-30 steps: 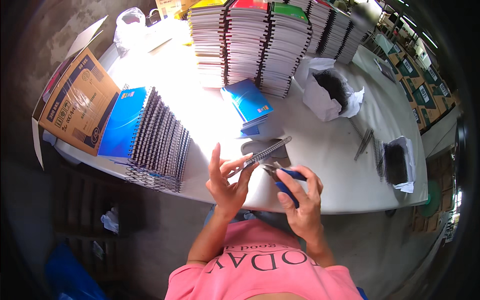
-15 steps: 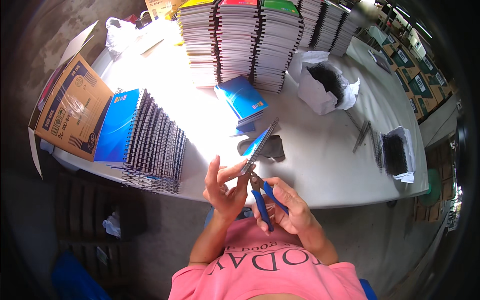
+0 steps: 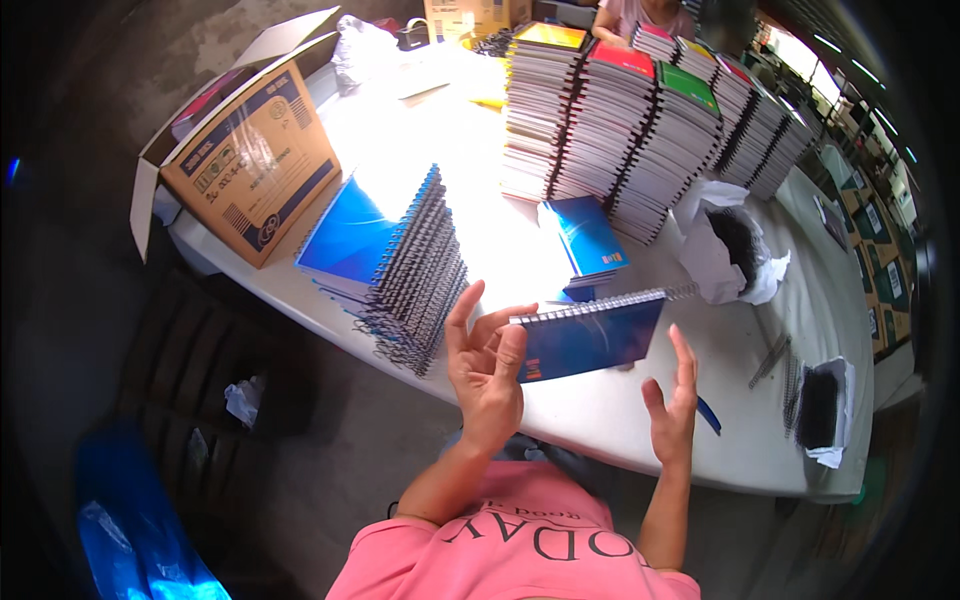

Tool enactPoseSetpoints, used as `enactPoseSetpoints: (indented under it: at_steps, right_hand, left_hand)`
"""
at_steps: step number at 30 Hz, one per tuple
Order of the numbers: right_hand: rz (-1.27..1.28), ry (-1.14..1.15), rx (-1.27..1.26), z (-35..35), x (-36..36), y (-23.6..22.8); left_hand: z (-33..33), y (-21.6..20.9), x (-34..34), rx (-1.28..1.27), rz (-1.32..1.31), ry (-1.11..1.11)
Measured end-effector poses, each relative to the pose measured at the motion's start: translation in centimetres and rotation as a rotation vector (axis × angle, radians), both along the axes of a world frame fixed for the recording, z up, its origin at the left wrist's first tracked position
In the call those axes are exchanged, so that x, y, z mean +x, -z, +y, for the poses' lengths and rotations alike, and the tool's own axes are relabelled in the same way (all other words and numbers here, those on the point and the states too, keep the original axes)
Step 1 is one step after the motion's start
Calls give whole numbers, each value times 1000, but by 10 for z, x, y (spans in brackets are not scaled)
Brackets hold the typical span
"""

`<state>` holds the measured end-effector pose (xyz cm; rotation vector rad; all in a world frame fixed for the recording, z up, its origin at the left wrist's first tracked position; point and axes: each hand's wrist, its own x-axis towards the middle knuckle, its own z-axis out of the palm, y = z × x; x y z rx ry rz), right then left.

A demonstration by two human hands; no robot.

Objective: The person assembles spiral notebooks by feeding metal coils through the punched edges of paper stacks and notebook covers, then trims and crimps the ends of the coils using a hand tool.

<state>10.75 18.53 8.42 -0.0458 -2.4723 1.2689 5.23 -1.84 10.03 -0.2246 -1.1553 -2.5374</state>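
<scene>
My left hand (image 3: 486, 392) grips a blue spiral notebook (image 3: 592, 342) by its left end, thumb in front. The notebook is held up over the near part of the table, its wire coil along the top edge; a length of coil sticks out past the right corner. My right hand (image 3: 676, 412) is empty, fingers apart, just right of the notebook. Beside it on the table shows a blue handle of the cutting pliers (image 3: 709, 416); the rest is hidden behind the hand. Left of my left hand rises a tall stack of blue spiral notebooks (image 3: 350, 238).
A few blue notebooks (image 3: 588, 238) lie mid-table before tall stacks of notebooks (image 3: 620, 130). To the right are paper-wrapped black coils (image 3: 735, 245), loose coils (image 3: 770, 362) and another coil bundle (image 3: 822, 405). An open carton (image 3: 262, 165) stands left. Another person (image 3: 650, 15) is behind the stacks.
The notebook has turned from steeply tilted to lengthwise, coil on top. My right hand has let go of the cutting pliers, now on the table, and opened. The view has shifted.
</scene>
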Motion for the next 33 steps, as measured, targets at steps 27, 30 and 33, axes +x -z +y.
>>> enactPoseSetpoints:
  at_steps: [27, 30, 33]
  right_hand:
    - [-272, 87, 227, 13, -206, 21]
    - [-352, 115, 216, 6, -195, 13]
    - [-136, 245, 363, 7, -188, 10]
  left_hand:
    - [-134, -46, -15, -435, 285, -1096]
    - [-109, -45, -2, -504, 497, -1098]
    - [-73, -47, -3, -793, 769, -727]
